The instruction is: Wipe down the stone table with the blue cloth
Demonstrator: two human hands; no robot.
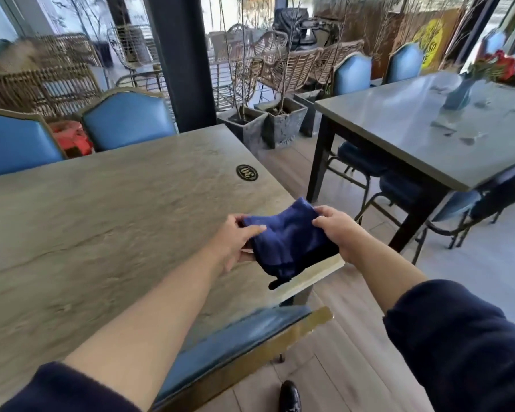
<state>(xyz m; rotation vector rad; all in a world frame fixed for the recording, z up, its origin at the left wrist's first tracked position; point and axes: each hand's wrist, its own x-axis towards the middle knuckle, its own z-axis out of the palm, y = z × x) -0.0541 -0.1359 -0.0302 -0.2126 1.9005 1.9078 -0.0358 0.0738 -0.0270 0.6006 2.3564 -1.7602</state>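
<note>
- A black shoe shows on the wooden floor, nearest of all, below and between the two forearms.
- A blue chair back with a gold frame stands tucked against the near edge of the tabletop, under the left forearm and nearer than both hands.
- The left hand grips the left side of the blue cloth: its thumb lies across the top of the fabric and its fingers curl beneath.
- The right hand grips the cloth's right side, fingers curled over the upper edge.
- The cloth is bunched and folded between the two grips, stretched from one to the other; its lower end hangs down past both hands toward the tabletop's near right corner. Whether it touches the stone there cannot be told.
- The stone tabletop spreads out to the left of and beyond the hands, grey-brown and veined.
- A round black number plaque lies on the tabletop just beyond the cloth.
- Two blue chairs stand at the far edge, beyond and left of the grips.
- To the right, across the aisle, a second table bears a blue vase of red flowers.
- Stone planters stand beyond the cloth.
</note>
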